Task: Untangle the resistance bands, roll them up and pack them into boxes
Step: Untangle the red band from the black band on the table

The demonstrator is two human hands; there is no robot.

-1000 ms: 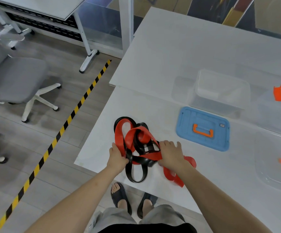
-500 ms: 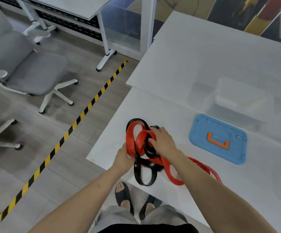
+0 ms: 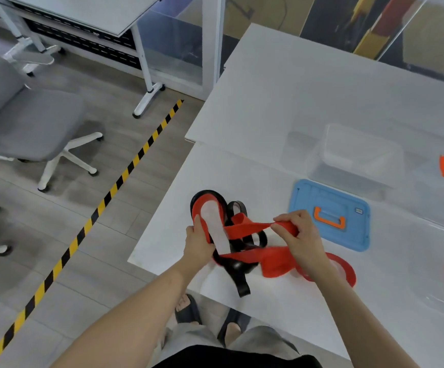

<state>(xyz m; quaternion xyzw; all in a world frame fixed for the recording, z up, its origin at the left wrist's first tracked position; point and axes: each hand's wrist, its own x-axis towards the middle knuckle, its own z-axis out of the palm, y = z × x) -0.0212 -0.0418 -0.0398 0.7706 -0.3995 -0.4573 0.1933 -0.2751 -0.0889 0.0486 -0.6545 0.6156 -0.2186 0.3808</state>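
A wide, flat red elastic resistance band (image 3: 274,261) and a narrower glossy black rubber resistance band (image 3: 233,267) lie knotted together near the front left corner of the white worktop (image 3: 268,107). The left hand (image 3: 198,244) grips the left side of the tangle, its fingers curled round a red loop. The right hand (image 3: 302,239) pinches a taut red strand between thumb and fingertips. The two hands are apart, with the knot between them. One black loop end points toward the worktop's near edge. Just beyond the right hand, a blue rectangular plastic lid with an orange handle (image 3: 311,200) lies flat on the worktop, and behind it stands a clear plastic box (image 3: 361,155). A grey office chair (image 3: 29,123) stands on the floor to the left, past a black-and-yellow striped tape line (image 3: 109,192).
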